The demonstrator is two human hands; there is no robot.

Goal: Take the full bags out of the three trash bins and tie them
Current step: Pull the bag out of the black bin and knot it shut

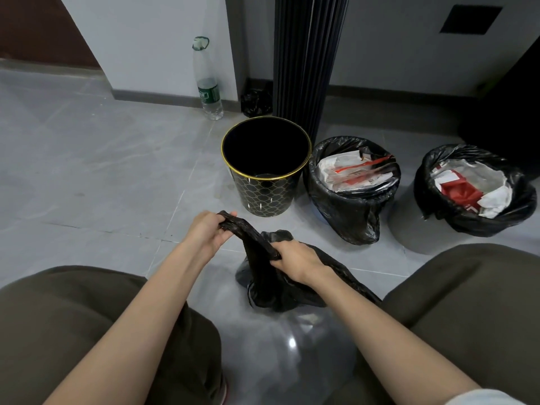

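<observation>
A black trash bag (280, 290) sits on the floor between my knees, its top twisted into a neck. My left hand (209, 232) grips the upper end of that neck. My right hand (295, 260) grips the neck lower down, close to the bag's body. Behind it stands a black bin with a gold rim (264, 171), holding no bag. To its right are a second bin (352, 185) and a third bin (473, 188), each lined with a black bag filled with white and red paper waste.
A clear plastic bottle (208, 80) stands by the wall at the back left. A small crumpled black bag (256, 103) lies beside a dark ribbed column (306, 59). My knees in olive trousers frame the bottom corners. Grey tiled floor stretches to the left.
</observation>
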